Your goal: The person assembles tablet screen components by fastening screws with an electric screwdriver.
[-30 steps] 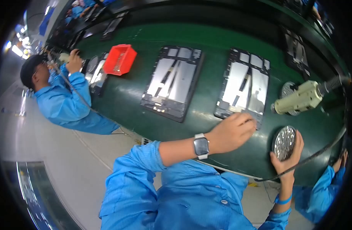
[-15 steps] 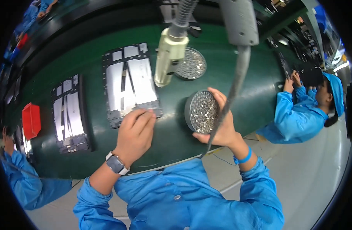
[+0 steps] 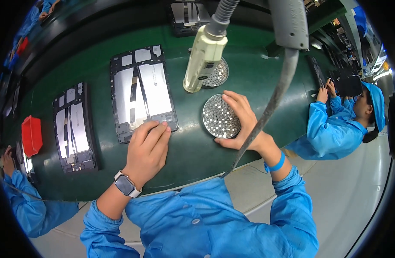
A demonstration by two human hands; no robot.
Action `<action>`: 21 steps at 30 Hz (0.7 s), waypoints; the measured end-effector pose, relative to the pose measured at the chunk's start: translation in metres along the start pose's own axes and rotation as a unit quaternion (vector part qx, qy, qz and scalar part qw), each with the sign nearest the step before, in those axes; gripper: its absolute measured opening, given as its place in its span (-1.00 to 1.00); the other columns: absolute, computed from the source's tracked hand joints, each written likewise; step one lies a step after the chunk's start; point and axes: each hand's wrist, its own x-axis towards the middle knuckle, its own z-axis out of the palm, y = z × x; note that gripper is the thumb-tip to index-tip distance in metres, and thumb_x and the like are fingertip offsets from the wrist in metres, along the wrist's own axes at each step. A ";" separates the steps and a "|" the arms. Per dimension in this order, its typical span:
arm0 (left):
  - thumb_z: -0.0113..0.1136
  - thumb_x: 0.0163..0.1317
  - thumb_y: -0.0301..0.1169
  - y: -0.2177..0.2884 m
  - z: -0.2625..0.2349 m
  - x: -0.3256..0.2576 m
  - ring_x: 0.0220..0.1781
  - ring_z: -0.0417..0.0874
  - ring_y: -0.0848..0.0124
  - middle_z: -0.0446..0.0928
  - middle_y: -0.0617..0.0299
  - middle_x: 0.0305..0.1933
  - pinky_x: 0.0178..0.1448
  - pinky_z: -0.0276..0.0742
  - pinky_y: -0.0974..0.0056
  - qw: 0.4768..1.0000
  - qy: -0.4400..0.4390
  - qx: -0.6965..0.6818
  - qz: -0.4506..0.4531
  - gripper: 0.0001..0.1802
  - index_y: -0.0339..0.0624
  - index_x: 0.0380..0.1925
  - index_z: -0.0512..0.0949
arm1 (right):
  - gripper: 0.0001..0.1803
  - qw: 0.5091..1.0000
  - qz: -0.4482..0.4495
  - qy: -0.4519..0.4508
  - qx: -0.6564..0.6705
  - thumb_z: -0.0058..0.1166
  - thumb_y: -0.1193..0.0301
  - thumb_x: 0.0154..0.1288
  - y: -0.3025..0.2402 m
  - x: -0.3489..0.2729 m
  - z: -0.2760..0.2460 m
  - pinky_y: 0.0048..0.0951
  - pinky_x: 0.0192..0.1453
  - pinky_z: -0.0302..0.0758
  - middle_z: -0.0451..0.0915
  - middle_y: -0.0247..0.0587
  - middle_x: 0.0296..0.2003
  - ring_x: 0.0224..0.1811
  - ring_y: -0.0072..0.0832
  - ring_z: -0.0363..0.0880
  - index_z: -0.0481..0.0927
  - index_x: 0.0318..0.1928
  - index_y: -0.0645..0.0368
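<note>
My right hand [image 3: 246,124] is wrapped round the rim of a round dish [image 3: 221,116], its perforated face dotted with small shiny metal pieces that look like screws. The dish faces up, nearly level, just above or on the green bench. My left hand [image 3: 149,146] lies with its fingers stretched over the lower edge of an opened tablet [image 3: 142,88], whose silver battery cells and black frame show. A second round dish [image 3: 217,74] of similar pieces is farther off, partly behind a hanging pale electric screwdriver [image 3: 204,58].
Another opened tablet [image 3: 74,129] lies to the left, with a red bin [image 3: 31,136] beyond it. One more tablet [image 3: 189,17] is at the far side. A thick grey cable [image 3: 275,94] hangs before my right hand. A co-worker [image 3: 335,122] sits at the right.
The right-hand dish has gone from tilted with loose pieces heaped to one side to nearly level, its pieces spread over the holes. My left hand stays on the tablet.
</note>
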 end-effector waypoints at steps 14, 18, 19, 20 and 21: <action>0.29 0.01 -0.55 -0.012 0.003 0.005 0.04 0.60 0.14 0.63 0.22 -0.06 0.02 0.57 0.09 0.999 0.024 0.020 0.006 -0.72 -0.24 -0.20 0.69 | 0.03 0.974 -0.034 0.108 0.196 0.51 0.34 0.05 -0.063 0.100 0.026 -0.29 0.26 0.50 0.60 0.01 0.06 0.15 -0.28 0.61 0.17 0.47 0.24; 0.31 0.01 -0.53 -0.014 0.004 0.002 0.04 0.59 0.14 0.63 0.23 -0.06 0.01 0.56 0.09 0.999 0.032 0.032 -0.001 -0.73 -0.23 -0.20 0.70 | -0.21 0.885 0.077 0.099 0.448 0.40 0.52 0.14 -0.082 0.125 0.034 -0.45 -0.03 0.56 0.65 -0.23 -0.21 -0.16 -0.58 0.61 0.32 0.36 0.32; 0.31 0.01 -0.53 -0.015 0.003 0.002 0.04 0.59 0.14 0.63 0.23 -0.06 0.01 0.56 0.09 0.999 0.036 0.032 -0.007 -0.73 -0.23 -0.20 0.70 | -0.33 0.891 0.067 0.123 0.431 0.34 0.53 0.16 -0.075 0.118 0.029 -0.47 -0.16 0.53 0.62 -0.25 -0.33 -0.29 -0.59 0.58 0.40 0.28 0.34; 0.31 0.00 -0.57 -0.013 0.002 0.003 0.05 0.59 0.12 0.64 0.22 -0.07 0.03 0.55 0.08 0.999 0.035 0.016 -0.009 -0.72 -0.22 -0.21 0.70 | -0.45 0.897 0.058 0.147 0.413 0.28 0.54 0.18 -0.068 0.111 0.023 -0.48 -0.30 0.50 0.59 -0.27 -0.44 -0.42 -0.60 0.54 0.47 0.20 0.35; 0.32 -0.01 -0.60 -0.012 0.001 0.004 0.05 0.59 0.10 0.64 0.21 -0.08 0.04 0.55 0.06 0.999 0.034 0.000 -0.012 -0.71 -0.22 -0.21 0.70 | -0.55 0.882 0.073 0.217 0.412 0.22 0.55 0.19 -0.064 0.103 0.023 -0.47 -0.36 0.45 0.52 -0.30 -0.52 -0.50 -0.59 0.47 0.52 0.11 0.37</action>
